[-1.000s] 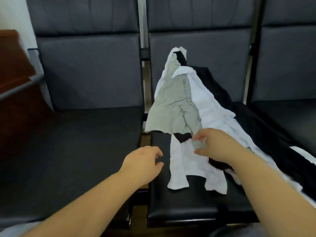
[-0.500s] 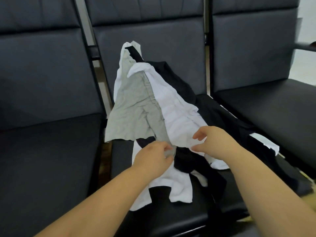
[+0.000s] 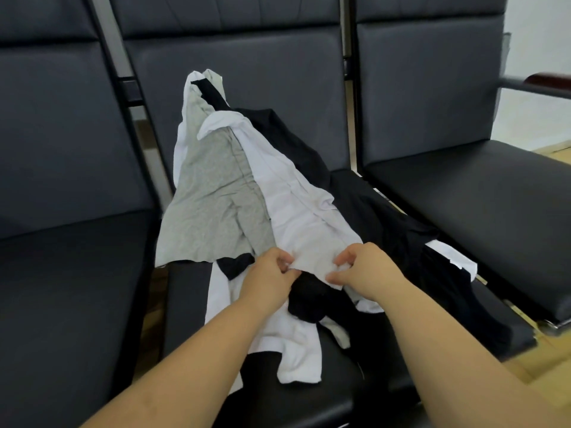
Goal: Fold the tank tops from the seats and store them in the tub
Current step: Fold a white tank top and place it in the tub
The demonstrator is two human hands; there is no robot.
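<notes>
A heap of tank tops lies on the middle seat (image 3: 191, 291) and leans up its backrest. On top is a white tank top (image 3: 296, 211), with a grey one (image 3: 213, 199) to its left and black ones (image 3: 386, 217) to its right and underneath. Another white top (image 3: 296, 344) lies flat toward the seat's front. My left hand (image 3: 272, 279) and my right hand (image 3: 367, 267) both pinch the lower hem of the top white tank top, a short gap apart. No tub is in view.
Dark padded seats stand on both sides, the left seat (image 3: 71, 288) and the right seat (image 3: 482, 193), each bare. A metal armrest (image 3: 537, 84) juts out at far right. Wooden floor (image 3: 550, 353) shows at bottom right.
My left hand came across from the left seat's edge to the white top's hem. My right hand took hold of the same hem. The view swung to the right.
</notes>
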